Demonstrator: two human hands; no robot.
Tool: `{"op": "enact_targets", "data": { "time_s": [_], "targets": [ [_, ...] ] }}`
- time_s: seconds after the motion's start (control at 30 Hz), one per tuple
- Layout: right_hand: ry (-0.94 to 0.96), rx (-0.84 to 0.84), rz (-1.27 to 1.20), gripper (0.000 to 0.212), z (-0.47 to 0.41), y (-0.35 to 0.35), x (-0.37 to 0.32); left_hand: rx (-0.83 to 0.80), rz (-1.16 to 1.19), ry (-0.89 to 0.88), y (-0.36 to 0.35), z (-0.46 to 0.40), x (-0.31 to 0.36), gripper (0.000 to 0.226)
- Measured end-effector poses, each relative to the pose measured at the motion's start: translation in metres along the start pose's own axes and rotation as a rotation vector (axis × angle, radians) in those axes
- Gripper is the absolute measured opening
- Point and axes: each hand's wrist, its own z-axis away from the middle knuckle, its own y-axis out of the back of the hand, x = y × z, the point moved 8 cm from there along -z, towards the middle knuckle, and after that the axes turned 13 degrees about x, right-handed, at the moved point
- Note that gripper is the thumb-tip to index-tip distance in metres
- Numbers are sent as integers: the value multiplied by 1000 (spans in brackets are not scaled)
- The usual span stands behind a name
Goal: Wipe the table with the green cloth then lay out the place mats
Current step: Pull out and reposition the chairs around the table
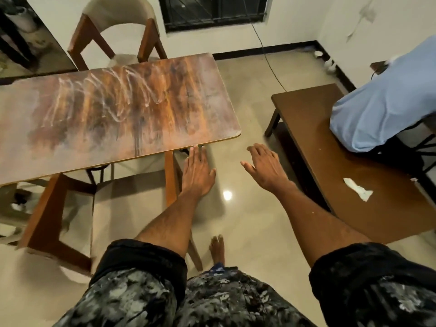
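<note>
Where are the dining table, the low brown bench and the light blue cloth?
dining table (113, 119), head view, middle of its streaked wooden top.
low brown bench (313, 128), head view, bare part of its top.
light blue cloth (387, 102), head view, centre of the draped fabric.

Table (113, 119): rectangular wooden top with rounded corners, reddish-brown grain, pale streaks across its far half. It stands level on the floor. Cloth and mats are out of view.

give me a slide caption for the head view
Both hands, left and right, open and empty beside the streaked wooden table.
</note>
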Motion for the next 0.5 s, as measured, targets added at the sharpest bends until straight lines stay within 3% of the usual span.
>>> {"op": "enact_targets", "data": {
  "time_s": [0.17, 0.5],
  "targets": [
    [5, -15, 18, 58, -55, 2, 4, 34, 1, -49, 1, -56, 16, 81],
    [56, -75, -4, 59, -139, -19, 35, 29, 0, 12, -9, -138, 24, 79]
  ]
}}
